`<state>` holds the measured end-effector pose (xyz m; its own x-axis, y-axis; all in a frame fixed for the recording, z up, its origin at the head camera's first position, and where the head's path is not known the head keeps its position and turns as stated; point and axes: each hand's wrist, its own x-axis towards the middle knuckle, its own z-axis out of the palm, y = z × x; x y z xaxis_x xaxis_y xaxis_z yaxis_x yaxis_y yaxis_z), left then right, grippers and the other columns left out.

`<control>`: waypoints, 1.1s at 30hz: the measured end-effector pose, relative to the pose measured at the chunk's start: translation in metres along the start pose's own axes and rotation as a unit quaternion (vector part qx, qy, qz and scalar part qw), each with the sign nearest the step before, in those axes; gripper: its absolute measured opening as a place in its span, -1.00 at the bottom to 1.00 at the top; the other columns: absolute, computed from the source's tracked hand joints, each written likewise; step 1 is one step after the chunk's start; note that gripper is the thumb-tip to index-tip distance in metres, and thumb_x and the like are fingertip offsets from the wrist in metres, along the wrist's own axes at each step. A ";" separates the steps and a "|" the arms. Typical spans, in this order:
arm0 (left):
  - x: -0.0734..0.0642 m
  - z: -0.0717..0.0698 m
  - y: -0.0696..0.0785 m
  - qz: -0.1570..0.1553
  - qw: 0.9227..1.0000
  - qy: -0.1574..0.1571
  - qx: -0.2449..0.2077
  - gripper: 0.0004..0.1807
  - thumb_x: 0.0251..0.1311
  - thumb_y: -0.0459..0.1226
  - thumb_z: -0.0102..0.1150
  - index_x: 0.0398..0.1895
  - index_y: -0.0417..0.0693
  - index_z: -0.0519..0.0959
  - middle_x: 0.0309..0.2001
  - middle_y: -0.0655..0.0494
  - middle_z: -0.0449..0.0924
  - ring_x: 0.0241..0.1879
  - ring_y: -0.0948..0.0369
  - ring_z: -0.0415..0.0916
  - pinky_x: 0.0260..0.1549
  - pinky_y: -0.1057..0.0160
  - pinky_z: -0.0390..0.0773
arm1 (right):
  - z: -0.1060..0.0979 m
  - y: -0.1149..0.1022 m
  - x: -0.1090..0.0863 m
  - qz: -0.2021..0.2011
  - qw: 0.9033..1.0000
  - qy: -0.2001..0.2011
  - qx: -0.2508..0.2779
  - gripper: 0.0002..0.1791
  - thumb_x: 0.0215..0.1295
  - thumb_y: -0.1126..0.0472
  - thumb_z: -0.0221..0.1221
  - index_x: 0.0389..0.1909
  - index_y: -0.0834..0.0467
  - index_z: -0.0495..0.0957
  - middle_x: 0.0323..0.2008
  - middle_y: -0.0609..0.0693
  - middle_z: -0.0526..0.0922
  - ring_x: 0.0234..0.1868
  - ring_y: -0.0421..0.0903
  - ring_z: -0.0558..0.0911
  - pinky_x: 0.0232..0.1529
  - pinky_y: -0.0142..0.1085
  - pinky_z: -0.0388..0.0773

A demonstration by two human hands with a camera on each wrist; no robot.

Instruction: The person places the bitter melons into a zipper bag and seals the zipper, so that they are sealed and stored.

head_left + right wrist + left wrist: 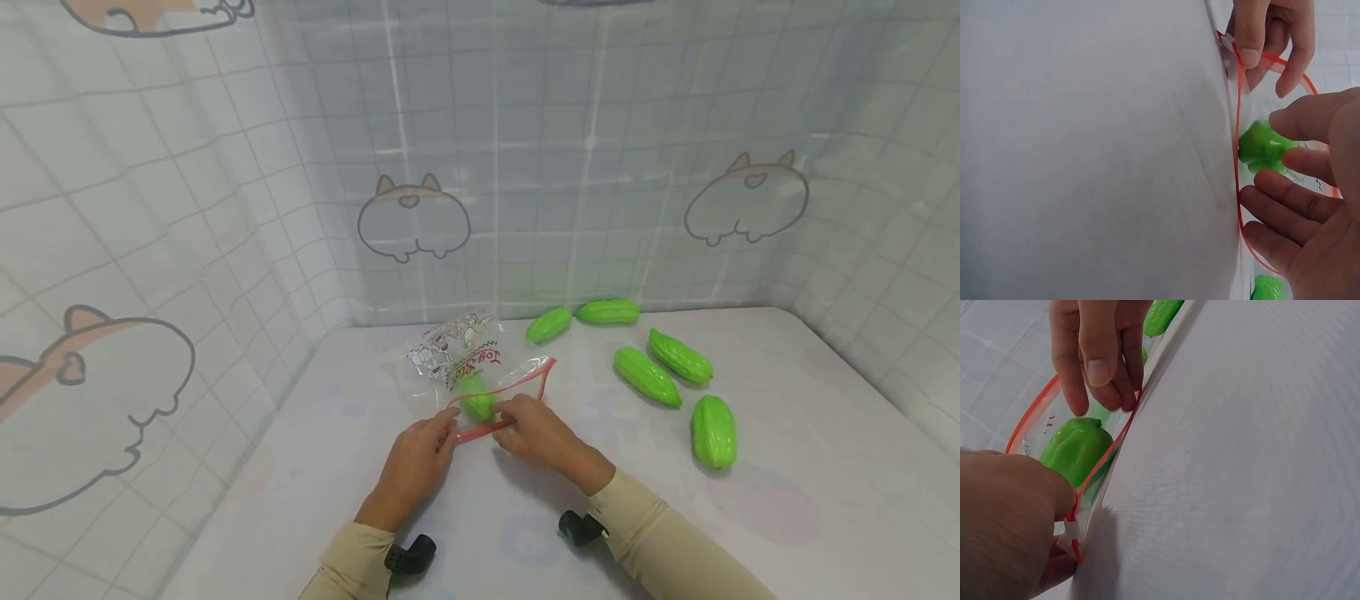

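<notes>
A clear zip bag (506,400) with a red zip edge and printed cartoon figures lies on the table, its mouth facing me. Inside the mouth is a shiny green ridged bitter melon (477,401), its end also visible in the left wrist view (1079,450). My left hand (417,461) pinches the bag's corner at the zip edge, with the thumb inside the rim in the right wrist view. My right hand (542,435) is at the mouth, fingers extended and loosely spread, fingertips beside the melon's end. Whether they touch it is hard to tell.
Several more green bitter melons lie on the white table: two at the back near the wall, such as this melon (608,312), and others to the right, including one melon (714,432) nearest me. Tiled-pattern curtains (525,167) surround the table.
</notes>
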<state>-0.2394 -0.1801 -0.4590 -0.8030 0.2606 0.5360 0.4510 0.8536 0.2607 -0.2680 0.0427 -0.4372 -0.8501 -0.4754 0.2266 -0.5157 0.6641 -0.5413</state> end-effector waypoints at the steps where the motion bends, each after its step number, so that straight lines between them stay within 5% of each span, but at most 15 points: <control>1: 0.000 0.000 0.000 0.000 1.000 0.000 -0.001 -0.64 0.18 -0.35 0.36 0.07 -0.09 0.63 -0.47 0.19 0.53 -0.49 0.21 0.42 -0.44 0.14 0.53 | 0.000 0.000 -0.001 -0.002 1.000 0.001 0.000 -0.67 0.26 0.20 0.35 0.04 0.15 0.65 -0.20 -0.04 0.63 -0.20 -0.11 0.55 -0.15 -0.27 0.55; 15: 0.001 0.002 0.000 -0.006 1.000 0.000 -0.005 -0.62 0.16 -0.36 0.35 0.08 -0.08 0.64 -0.48 0.22 0.50 -0.50 0.25 0.37 -0.46 0.19 0.49 | -0.030 0.003 -0.033 0.009 0.988 0.055 0.142 -0.69 0.32 0.29 0.28 0.06 0.25 0.63 -0.02 0.10 0.67 0.02 0.02 0.64 0.10 0.03 0.53; 22: -0.001 0.001 -0.001 -0.009 1.000 -0.003 -0.002 -0.62 0.16 -0.35 0.36 0.08 -0.08 0.63 -0.51 0.25 0.46 -0.51 0.25 0.34 -0.46 0.21 0.47 | -0.044 0.012 -0.044 0.031 0.986 0.090 0.134 -0.74 0.32 0.26 0.30 0.01 0.12 0.67 -0.06 0.02 0.70 -0.06 -0.16 0.64 0.00 -0.17 0.59; 33: -0.002 0.001 -0.001 -0.008 1.000 -0.007 0.000 -0.63 0.18 -0.34 0.34 0.08 -0.05 0.64 -0.49 0.25 0.46 -0.50 0.24 0.37 -0.45 0.18 0.49 | -0.061 0.033 -0.065 0.039 0.985 0.117 0.121 -0.76 0.30 0.28 0.31 -0.02 0.14 0.69 -0.11 0.03 0.73 -0.11 -0.16 0.67 -0.07 -0.23 0.62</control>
<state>-0.2390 -0.1804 -0.4611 -0.8150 0.2529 0.5213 0.4380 0.8579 0.2686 -0.2360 0.1307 -0.4207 -0.9017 -0.2648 0.3419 -0.4321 0.5234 -0.7344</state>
